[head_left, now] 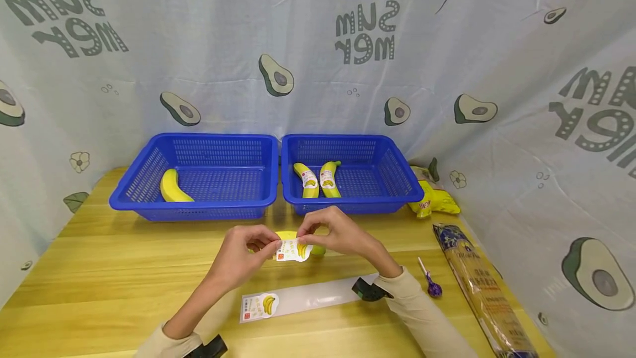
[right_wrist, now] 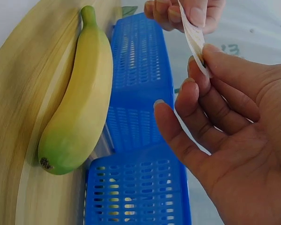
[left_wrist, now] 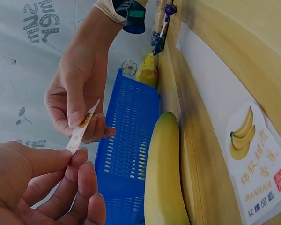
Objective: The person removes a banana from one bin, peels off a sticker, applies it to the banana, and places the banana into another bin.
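Note:
Between both hands, above the table, a white banana sticker [head_left: 288,249] is stretched. My left hand [head_left: 241,252] pinches its left end between thumb and forefinger, and my right hand [head_left: 335,231] pinches the right end the same way. Just beyond them a banana [right_wrist: 79,98] without a sticker lies on the wood, partly hidden by the hands in the head view. Nearer to me lies a backing strip [head_left: 318,295] with another banana sticker [left_wrist: 250,150] at its left end.
Behind the hands stand two blue baskets: the left basket [head_left: 194,214] has one banana [head_left: 174,188], the right basket [head_left: 353,206] two stickered bananas [head_left: 329,180]. To the right are a lollipop [head_left: 434,287], a long noodle-like packet [head_left: 482,286] and a yellow packet [head_left: 437,201].

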Demonstrator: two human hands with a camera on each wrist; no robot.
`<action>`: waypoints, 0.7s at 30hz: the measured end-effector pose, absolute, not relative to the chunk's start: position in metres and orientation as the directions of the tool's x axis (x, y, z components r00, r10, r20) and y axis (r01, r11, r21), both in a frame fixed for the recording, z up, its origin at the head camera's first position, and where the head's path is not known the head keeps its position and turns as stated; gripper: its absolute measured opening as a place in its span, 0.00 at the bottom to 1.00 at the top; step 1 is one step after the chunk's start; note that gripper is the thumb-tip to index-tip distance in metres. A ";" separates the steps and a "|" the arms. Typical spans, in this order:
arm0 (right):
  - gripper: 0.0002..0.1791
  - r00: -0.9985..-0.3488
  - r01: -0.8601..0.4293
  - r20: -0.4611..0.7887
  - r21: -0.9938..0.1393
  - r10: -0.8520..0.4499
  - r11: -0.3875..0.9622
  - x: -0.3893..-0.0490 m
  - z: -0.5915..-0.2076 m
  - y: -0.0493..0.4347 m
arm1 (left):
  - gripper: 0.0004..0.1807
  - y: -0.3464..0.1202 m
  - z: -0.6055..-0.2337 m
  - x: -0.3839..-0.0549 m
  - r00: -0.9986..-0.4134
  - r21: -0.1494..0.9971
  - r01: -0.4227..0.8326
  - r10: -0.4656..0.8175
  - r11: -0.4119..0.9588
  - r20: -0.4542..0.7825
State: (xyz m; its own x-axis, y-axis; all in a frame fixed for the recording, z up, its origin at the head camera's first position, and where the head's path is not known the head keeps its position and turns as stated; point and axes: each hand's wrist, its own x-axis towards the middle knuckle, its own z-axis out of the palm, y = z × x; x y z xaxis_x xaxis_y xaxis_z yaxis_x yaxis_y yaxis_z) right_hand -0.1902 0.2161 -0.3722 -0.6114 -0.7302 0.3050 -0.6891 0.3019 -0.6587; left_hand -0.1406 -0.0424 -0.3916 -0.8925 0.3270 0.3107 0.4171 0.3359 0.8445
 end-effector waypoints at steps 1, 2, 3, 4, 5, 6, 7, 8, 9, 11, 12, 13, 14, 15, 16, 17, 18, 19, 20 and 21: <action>0.03 -0.620 -0.684 0.308 -0.663 -0.721 0.305 -0.191 -0.372 0.217 | 0.03 -0.043 -0.391 -0.141 -0.897 0.848 0.410 0.318 0.337 0.308; 0.03 -0.628 -0.680 0.312 -0.665 -0.713 0.308 -0.192 -0.373 0.218 | 0.03 -0.043 -0.392 -0.141 -0.900 0.850 0.405 0.309 0.336 0.307; 0.02 -0.635 -0.679 0.318 -0.664 -0.704 0.313 -0.192 -0.373 0.218 | 0.03 -0.044 -0.392 -0.142 -0.903 0.852 0.401 0.300 0.336 0.307; 0.02 -0.644 -0.676 0.321 -0.664 -0.695 0.319 -0.192 -0.373 0.219 | 0.03 -0.044 -0.392 -0.142 -0.905 0.853 0.401 0.292 0.335 0.310; 0.02 -0.653 -0.671 0.323 -0.665 -0.685 0.326 -0.193 -0.374 0.219 | 0.03 -0.044 -0.393 -0.142 -0.905 0.853 0.402 0.284 0.334 0.315; 0.02 -0.662 -0.667 0.323 -0.666 -0.676 0.335 -0.193 -0.374 0.220 | 0.04 -0.044 -0.393 -0.143 -0.907 0.853 0.401 0.275 0.335 0.318; 0.02 -0.671 -0.661 0.322 -0.667 -0.667 0.344 -0.193 -0.375 0.220 | 0.04 -0.045 -0.394 -0.143 -0.908 0.854 0.400 0.267 0.333 0.322; 0.02 -0.680 -0.656 0.320 -0.668 -0.660 0.351 -0.193 -0.375 0.220 | 0.04 -0.045 -0.394 -0.144 -0.909 0.854 0.401 0.261 0.332 0.325; 0.02 -0.687 -0.651 0.319 -0.669 -0.653 0.358 -0.193 -0.377 0.220 | 0.04 -0.045 -0.395 -0.145 -0.910 0.853 0.400 0.256 0.334 0.327; 0.02 -0.700 -0.643 0.319 -0.670 -0.639 0.370 -0.194 -0.379 0.219 | 0.04 -0.044 -0.397 -0.147 -0.911 0.850 0.400 0.249 0.342 0.329; 0.01 -0.704 -0.643 0.323 -0.667 -0.632 0.376 -0.195 -0.380 0.218 | 0.04 -0.044 -0.398 -0.148 -0.912 0.848 0.399 0.244 0.349 0.329; 0.01 -0.709 -0.641 0.327 -0.667 -0.625 0.379 -0.195 -0.382 0.218 | 0.05 -0.043 -0.399 -0.150 -0.913 0.845 0.399 0.240 0.356 0.330; 0.01 -0.714 -0.640 0.331 -0.667 -0.617 0.382 -0.196 -0.384 0.217 | 0.05 -0.043 -0.400 -0.151 -0.913 0.841 0.400 0.237 0.364 0.332; 0.02 -0.719 -0.638 0.336 -0.665 -0.608 0.387 -0.196 -0.386 0.216 | 0.05 -0.044 -0.401 -0.153 -0.912 0.835 0.403 0.236 0.375 0.334; 0.02 -0.726 -0.635 0.341 -0.666 -0.598 0.391 -0.197 -0.388 0.215 | 0.05 -0.044 -0.403 -0.155 -0.911 0.828 0.408 0.236 0.386 0.339; 0.03 -0.731 -0.633 0.346 -0.666 -0.588 0.395 -0.197 -0.389 0.214 | 0.05 -0.044 -0.405 -0.156 -0.911 0.821 0.409 0.232 0.398 0.341; 0.03 -0.739 -0.626 0.345 -0.669 -0.578 0.400 -0.197 -0.391 0.213 | 0.05 -0.044 -0.406 -0.157 -0.911 0.813 0.410 0.229 0.413 0.343; 0.02 -0.747 -0.618 0.343 -0.673 -0.570 0.406 -0.198 -0.393 0.212 | 0.05 -0.044 -0.407 -0.158 -0.911 0.805 0.411 0.228 0.427 0.344; 0.01 -0.755 -0.611 0.340 -0.675 -0.560 0.413 -0.198 -0.394 0.212 | 0.05 -0.043 -0.408 -0.158 -0.911 0.797 0.411 0.228 0.442 0.343; 0.01 -0.763 -0.604 0.338 -0.676 -0.551 0.422 -0.198 -0.396 0.211 | 0.05 -0.043 -0.409 -0.159 -0.911 0.791 0.411 0.229 0.454 0.343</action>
State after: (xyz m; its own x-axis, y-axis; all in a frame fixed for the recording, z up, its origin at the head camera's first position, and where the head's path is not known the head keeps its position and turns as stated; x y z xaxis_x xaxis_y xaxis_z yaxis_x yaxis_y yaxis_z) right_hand -0.1984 0.2112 -0.3955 -0.7630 -0.5509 0.3381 -0.6043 0.4225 -0.6755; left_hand -0.1588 -0.0432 -0.4088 -0.9112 0.2287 0.3425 0.4111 0.4536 0.7907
